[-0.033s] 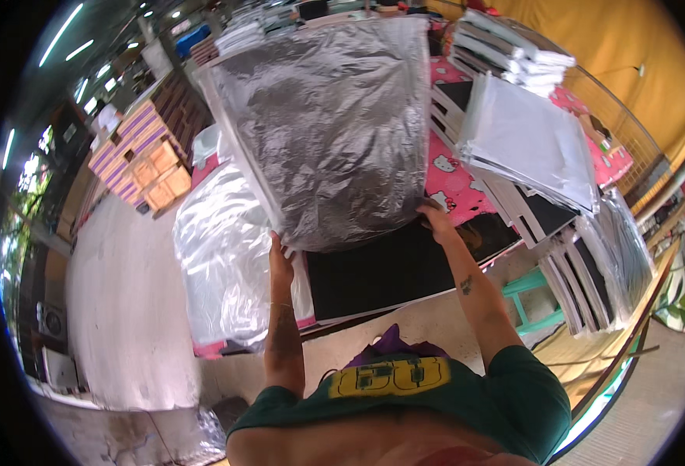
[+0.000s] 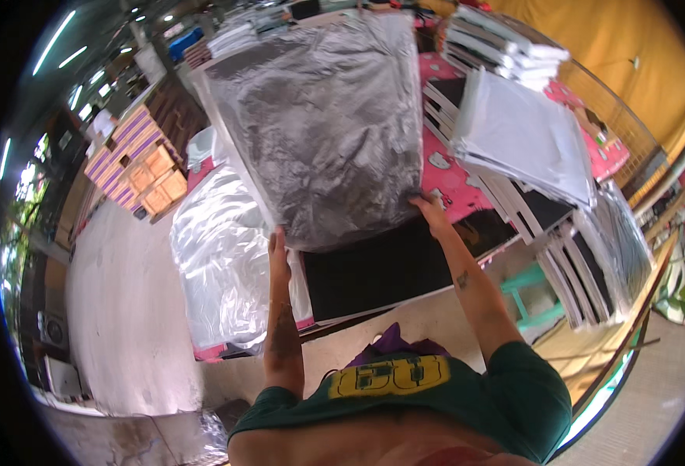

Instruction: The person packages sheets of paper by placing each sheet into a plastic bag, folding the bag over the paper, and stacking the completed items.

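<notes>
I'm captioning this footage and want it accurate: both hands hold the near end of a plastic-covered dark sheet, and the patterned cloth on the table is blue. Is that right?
Not quite: the patterned cloth is pink, as the head view shows. The left hand and right hand do hold the plastic-covered dark sheet at its near end.

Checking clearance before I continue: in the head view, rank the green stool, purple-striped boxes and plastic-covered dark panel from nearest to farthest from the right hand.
From the right hand:
1. Plastic-covered dark panel: in its grip, ahead and left.
2. Green stool: to the right, lower down.
3. Purple-striped boxes: far left, background.
</notes>
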### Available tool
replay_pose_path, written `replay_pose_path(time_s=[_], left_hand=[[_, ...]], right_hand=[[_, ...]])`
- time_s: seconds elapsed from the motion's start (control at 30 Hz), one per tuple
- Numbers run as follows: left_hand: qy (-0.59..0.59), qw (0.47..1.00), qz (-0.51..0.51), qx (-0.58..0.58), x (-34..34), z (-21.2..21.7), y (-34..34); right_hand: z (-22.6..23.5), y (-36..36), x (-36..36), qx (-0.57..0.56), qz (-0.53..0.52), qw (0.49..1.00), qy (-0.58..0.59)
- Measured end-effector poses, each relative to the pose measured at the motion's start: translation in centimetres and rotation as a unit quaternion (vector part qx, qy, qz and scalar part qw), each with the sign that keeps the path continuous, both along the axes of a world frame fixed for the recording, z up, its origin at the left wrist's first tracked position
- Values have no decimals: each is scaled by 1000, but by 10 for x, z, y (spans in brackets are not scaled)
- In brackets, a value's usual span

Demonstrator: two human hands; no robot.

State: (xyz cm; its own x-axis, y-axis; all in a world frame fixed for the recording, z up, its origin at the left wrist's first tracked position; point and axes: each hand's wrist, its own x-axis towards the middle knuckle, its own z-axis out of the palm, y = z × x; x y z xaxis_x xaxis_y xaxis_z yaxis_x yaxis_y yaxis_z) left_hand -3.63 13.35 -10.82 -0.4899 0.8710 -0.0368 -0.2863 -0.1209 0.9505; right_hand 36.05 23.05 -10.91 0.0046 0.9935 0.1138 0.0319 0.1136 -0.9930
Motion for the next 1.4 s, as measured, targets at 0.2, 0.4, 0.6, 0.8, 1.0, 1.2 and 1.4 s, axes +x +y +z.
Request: replay_pose_path(time_s=[0.2,0.4,0.6,0.8,1.0,1.2,1.4], left_hand=[[262,961,-66,57,73,96,47],[95,920,-379,37,247,173,123],[-83,936,-341,32,380,163,180],[8,956,-292,-6,370,142,196],[456,864,-28,213,304,164,83],[547,832,86,-30,83,82,-53],[623,732,190,-201,-67,53,-164]], right_hand=[[125,-10,68,156,-216,945,-192],[193,-27,258,29,-247,966,69],[183,-37,368,63,-402,896,-178],[283,-84,230,293,-320,895,-107],[326,-215,91,337,569,734,158],[316,-253,39,303,672,662,131],[320,-268,-1,296,696,643,124]])
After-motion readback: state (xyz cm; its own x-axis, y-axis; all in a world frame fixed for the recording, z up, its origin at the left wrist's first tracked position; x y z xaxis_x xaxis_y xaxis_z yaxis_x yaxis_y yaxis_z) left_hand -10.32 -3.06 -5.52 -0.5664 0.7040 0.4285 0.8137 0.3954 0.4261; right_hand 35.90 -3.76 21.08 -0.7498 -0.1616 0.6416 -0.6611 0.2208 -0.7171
